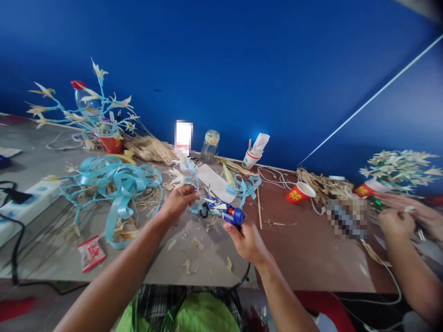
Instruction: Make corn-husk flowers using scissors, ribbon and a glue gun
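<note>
Light-blue stem: one wrapped stem (197, 179), bearing pale flowers (178, 176), standing over the middle of the desk (155, 269), directly in front of me.
Left hand: my left hand (182, 200), thumb and fingertips drawn together on the stem.
Right hand: my right hand (247, 242), fingers curled around the blue glue gun, palm mostly hidden from me.
Blue glue gun: one (221, 208), its front end pointing left, near my left fingertips.
Black cord: one (242, 279), curving at the desk's front edge, below my right hand.
White strip: one (216, 182), lying flat just behind the glue gun.
Light-blue ribbon: one loose heap (121, 177), left of my left hand.
Packet: one, red and pink (92, 253), in front of the ribbon.
Glass jar: one, lidded (209, 150), upright near the wall.
White cup: one, tilted (251, 159), with white paper in it.
Red cup: one, tilted (298, 192), to the right.
Flower arrangement: one, blue-stemmed (100, 87), in a red pot (111, 144), far left.
Co-worker: another person's hands (396, 223), far right, near a second flower bunch (401, 168).
Wall: blue (221, 60), behind everything.
</note>
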`<state>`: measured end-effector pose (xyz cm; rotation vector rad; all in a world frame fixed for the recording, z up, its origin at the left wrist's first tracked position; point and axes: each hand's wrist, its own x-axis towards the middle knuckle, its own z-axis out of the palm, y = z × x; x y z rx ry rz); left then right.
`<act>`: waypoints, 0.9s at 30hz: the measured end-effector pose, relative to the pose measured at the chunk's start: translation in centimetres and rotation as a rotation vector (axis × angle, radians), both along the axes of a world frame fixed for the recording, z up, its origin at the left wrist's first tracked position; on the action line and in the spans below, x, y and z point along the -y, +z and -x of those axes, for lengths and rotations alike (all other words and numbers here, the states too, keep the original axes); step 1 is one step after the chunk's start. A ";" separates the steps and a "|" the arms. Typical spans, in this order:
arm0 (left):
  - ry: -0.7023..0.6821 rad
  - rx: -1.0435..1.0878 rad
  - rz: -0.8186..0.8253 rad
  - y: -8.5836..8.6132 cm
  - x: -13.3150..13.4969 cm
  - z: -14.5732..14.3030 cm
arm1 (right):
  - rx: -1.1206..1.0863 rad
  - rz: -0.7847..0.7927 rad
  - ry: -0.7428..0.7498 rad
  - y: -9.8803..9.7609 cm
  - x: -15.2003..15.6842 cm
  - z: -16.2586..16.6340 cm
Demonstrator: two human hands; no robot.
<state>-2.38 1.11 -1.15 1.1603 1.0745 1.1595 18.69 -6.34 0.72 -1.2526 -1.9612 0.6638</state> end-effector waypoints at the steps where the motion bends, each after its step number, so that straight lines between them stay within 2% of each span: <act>1: -0.004 0.006 -0.001 -0.1 0.0 0.0 | 0.002 0.007 -0.002 0.0 0.0 0.0; 8: -0.020 0.025 -0.007 -0.3 -0.1 0.2 | -0.042 0.073 0.000 -0.1 0.0 0.1; 19: -0.003 0.061 -0.001 -0.2 -0.1 0.3 | -0.015 0.083 -0.002 0.0 0.2 0.0; 27: -0.008 0.129 0.008 0.2 0.0 0.3 | -0.072 0.088 -0.003 0.4 0.4 -0.1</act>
